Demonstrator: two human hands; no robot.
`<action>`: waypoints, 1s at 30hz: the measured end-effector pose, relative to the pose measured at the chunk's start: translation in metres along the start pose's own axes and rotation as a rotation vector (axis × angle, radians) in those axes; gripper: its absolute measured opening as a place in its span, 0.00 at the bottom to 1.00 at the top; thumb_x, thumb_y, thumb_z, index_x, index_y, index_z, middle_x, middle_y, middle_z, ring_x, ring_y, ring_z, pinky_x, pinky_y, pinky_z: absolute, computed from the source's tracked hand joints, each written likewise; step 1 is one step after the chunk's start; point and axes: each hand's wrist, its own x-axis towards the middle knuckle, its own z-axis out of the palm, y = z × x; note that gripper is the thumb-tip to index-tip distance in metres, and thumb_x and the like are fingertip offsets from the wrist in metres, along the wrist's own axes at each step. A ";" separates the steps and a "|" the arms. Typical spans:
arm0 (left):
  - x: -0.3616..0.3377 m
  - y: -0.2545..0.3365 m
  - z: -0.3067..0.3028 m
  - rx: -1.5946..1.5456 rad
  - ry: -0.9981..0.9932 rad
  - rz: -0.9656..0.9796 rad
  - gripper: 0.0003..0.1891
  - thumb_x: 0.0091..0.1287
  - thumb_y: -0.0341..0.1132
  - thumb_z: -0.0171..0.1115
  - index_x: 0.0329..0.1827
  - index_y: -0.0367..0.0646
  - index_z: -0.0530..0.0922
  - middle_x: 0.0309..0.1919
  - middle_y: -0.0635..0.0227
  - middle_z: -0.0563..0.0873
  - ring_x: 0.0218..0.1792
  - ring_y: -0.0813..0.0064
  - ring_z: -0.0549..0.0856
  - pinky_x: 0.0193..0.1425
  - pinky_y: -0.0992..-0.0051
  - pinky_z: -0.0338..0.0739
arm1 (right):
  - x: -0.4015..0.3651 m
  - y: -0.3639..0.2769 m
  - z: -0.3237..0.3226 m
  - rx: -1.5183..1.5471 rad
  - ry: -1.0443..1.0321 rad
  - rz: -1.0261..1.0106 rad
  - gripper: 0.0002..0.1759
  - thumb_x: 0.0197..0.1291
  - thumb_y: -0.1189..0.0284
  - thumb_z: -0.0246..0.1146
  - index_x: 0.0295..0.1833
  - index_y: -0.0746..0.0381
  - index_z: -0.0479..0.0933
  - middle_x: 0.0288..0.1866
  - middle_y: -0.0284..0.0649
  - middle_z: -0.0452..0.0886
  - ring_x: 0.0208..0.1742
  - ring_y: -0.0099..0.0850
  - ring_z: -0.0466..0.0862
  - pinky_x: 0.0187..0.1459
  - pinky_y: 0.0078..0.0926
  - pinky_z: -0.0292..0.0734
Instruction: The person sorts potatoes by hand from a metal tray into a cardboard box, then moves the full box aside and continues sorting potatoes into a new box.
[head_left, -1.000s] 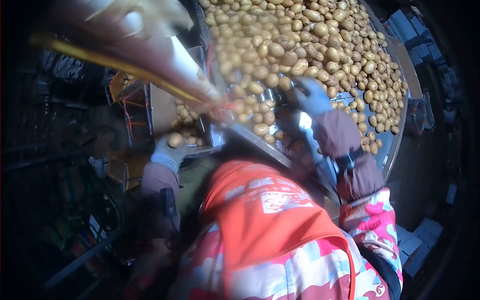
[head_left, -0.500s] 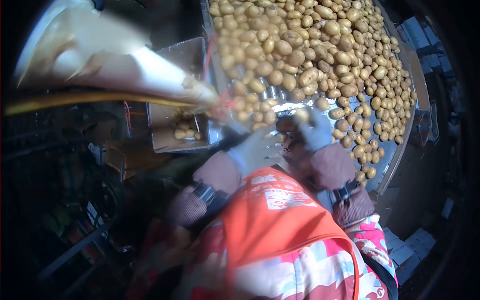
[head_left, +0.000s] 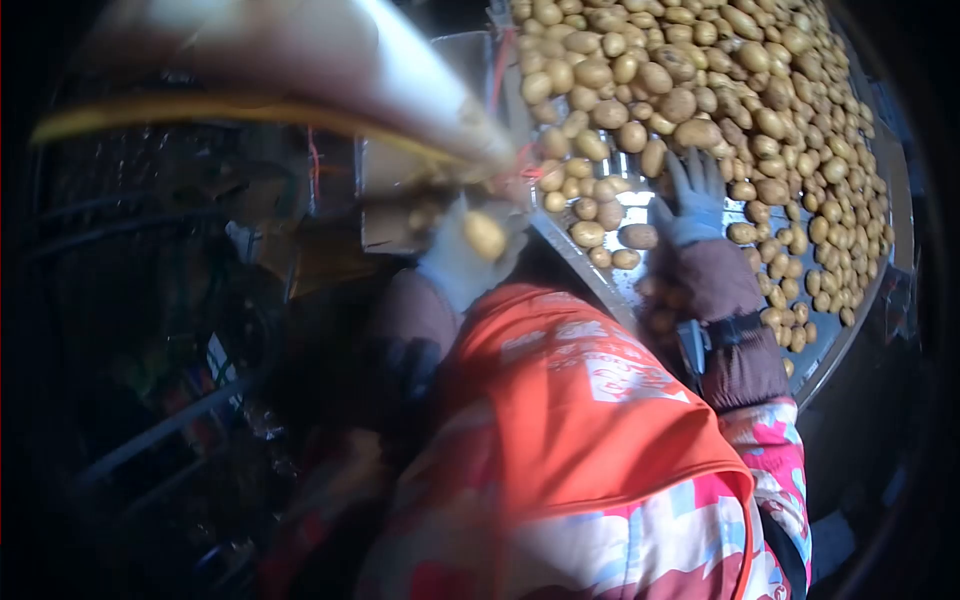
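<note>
Right now, the left hand (head_left: 452,265), in a pale glove, is just off the left side of the metal table (head_left: 828,338), gripping one potato (head_left: 486,236); blur hides exactly how its fingers lie around it. The right hand (head_left: 697,208), gloved too, is over the middle of the table with its fingers spread and pointing to the far side. It looks to be holding nothing, and its fingertips are at the near edge of a big heap of potatoes (head_left: 690,80). Whether they press on any of them, I cannot tell.

That heap covers the far part of the table and runs down its right side, thinning out into loose potatoes (head_left: 785,250) with bare metal between them. Left of the right hand, near the table's front edge, sits a small group of potatoes (head_left: 588,234). A box (head_left: 385,185) stands just left of the table, its contents too blurred to make out. Some red string (head_left: 530,173) is at the table's left corner, by the end of a large, blurry white post (head_left: 430,75) and a yellow strip (head_left: 240,108). Close against the table's front is the person's red apron (head_left: 600,450), worn over patterned clothing.
</note>
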 end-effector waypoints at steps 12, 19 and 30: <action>-0.010 0.019 -0.038 0.078 -0.169 -0.046 0.29 0.78 0.61 0.51 0.65 0.46 0.75 0.51 0.62 0.82 0.46 0.64 0.83 0.41 0.66 0.85 | -0.132 -0.056 -0.088 0.410 -0.141 -0.225 0.29 0.54 0.64 0.70 0.63 0.60 0.78 0.63 0.53 0.78 0.62 0.52 0.79 0.62 0.52 0.75; -0.011 -0.033 -0.001 0.577 -0.315 -0.059 0.28 0.80 0.59 0.48 0.68 0.45 0.73 0.60 0.55 0.82 0.54 0.58 0.84 0.49 0.62 0.84 | -0.240 0.037 -0.083 0.012 -0.125 0.269 0.29 0.58 0.68 0.69 0.67 0.57 0.77 0.68 0.50 0.75 0.66 0.50 0.77 0.66 0.50 0.72; -0.021 -0.095 0.083 -0.148 -0.508 -0.550 0.14 0.79 0.40 0.55 0.56 0.38 0.77 0.52 0.62 0.85 0.54 0.66 0.84 0.57 0.73 0.82 | -0.094 -0.017 -0.053 0.207 -0.270 0.425 0.26 0.64 0.61 0.69 0.65 0.54 0.76 0.54 0.48 0.83 0.51 0.51 0.84 0.54 0.45 0.80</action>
